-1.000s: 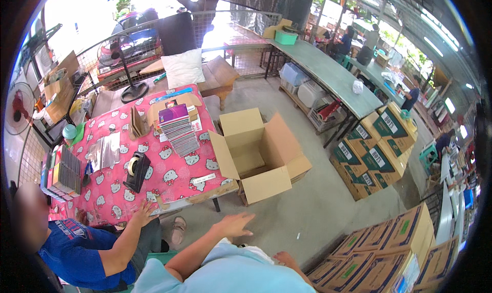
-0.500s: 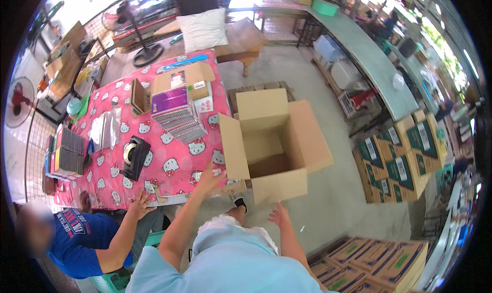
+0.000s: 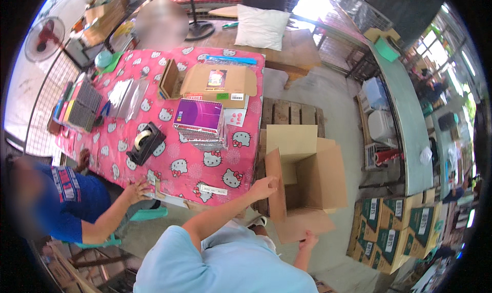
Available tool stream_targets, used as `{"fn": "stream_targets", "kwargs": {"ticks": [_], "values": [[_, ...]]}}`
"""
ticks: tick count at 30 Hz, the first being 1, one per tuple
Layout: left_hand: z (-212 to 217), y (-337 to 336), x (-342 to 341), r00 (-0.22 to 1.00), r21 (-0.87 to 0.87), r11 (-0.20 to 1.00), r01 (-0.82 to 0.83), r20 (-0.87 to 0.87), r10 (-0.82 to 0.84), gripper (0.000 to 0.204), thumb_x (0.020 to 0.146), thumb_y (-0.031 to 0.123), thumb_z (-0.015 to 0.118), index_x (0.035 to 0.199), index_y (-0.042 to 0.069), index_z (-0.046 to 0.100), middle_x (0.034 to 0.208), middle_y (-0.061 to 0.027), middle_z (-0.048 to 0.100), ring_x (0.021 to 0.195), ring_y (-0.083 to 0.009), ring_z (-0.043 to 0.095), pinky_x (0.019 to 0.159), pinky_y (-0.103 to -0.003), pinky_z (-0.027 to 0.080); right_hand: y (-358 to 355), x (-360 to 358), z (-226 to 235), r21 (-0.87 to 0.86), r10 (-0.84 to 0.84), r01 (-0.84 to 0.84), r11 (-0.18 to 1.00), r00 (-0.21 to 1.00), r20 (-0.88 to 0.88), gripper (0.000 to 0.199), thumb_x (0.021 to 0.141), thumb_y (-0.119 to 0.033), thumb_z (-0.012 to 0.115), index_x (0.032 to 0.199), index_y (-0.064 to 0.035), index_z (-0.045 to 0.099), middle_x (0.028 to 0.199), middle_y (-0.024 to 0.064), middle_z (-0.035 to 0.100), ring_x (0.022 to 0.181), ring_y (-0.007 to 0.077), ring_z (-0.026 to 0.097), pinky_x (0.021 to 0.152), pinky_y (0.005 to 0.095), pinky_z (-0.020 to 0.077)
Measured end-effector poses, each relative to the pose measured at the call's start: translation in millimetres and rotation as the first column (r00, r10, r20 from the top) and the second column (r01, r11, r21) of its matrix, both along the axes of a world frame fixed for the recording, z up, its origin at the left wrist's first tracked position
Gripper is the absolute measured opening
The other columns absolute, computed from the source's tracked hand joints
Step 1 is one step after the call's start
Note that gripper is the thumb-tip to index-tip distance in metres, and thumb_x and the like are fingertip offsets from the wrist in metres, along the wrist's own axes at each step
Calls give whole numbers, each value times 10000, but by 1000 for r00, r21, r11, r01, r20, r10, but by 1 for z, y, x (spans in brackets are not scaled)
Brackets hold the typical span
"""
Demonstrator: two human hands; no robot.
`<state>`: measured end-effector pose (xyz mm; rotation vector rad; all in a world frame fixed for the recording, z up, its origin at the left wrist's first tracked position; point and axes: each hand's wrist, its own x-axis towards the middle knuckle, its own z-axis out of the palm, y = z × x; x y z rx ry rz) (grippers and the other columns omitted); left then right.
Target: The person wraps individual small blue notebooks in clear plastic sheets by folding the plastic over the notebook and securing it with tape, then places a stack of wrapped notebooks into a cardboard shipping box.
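Observation:
An empty cardboard box [image 3: 330,175] stands upright beside the table, its flaps spread out. My left hand [image 3: 264,187] is closed with its fingertips at the outer edge of the left flap. At the near side, my right hand [image 3: 308,241] pinches the edge of the near flap, thumb and fingers curled around it. On the table, a stack of spiral notebooks [image 3: 200,114] with a purple cover on top lies to the left of the box.
A pink-covered table [image 3: 177,183] carries a black tape dispenser [image 3: 146,143], clear plastic sleeves [image 3: 128,98] and more stacked books [image 3: 82,106]. A person in a blue shirt [image 3: 87,203] sits at left. A wooden pallet [image 3: 294,111] lies behind the box; packed cartons [image 3: 392,231] stand at right.
My left hand has moved from the table edge to the box's left flap. My right hand, open below the near flap before, now grips its edge. The whole view has shifted.

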<state>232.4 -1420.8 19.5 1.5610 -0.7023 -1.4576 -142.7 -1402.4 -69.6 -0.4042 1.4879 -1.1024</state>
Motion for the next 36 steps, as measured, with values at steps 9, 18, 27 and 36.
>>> {"fn": "stream_targets", "kwargs": {"ticks": [9,18,27,36], "values": [[-151,-33,34,743,49,835,-547,488,458,1095,671,556,816,1416,-60,302,1382,-271,462,1222,-372,516,1015,-484,427,-138,-44,85,-111,436,-552,826,752,-494,570,865,-139,592,1388,20,431,1287,202,545,1086,311,578,925,448,478],[-30,24,-18,655,-40,989,-144,745,125,365,702,160,618,1055,111,695,985,-201,685,967,-366,654,803,-468,528,-193,58,82,5,338,-852,523,202,-919,563,864,-132,608,1384,5,440,1293,196,543,1121,314,559,955,446,459],[-17,69,-27,567,11,889,-458,774,283,507,772,173,615,1262,71,532,983,-231,646,957,-404,635,779,-509,508,-221,88,82,60,309,-924,378,66,-949,557,862,-125,623,1379,-9,450,1299,190,541,1155,317,541,985,445,440],[-11,91,-26,628,-69,919,-387,710,318,652,769,129,613,1397,119,437,1041,-260,640,990,-420,626,863,-489,496,-214,95,87,132,227,-900,416,-37,-973,552,861,-118,639,1374,-23,460,1305,184,539,1190,320,522,1014,444,420]]}}
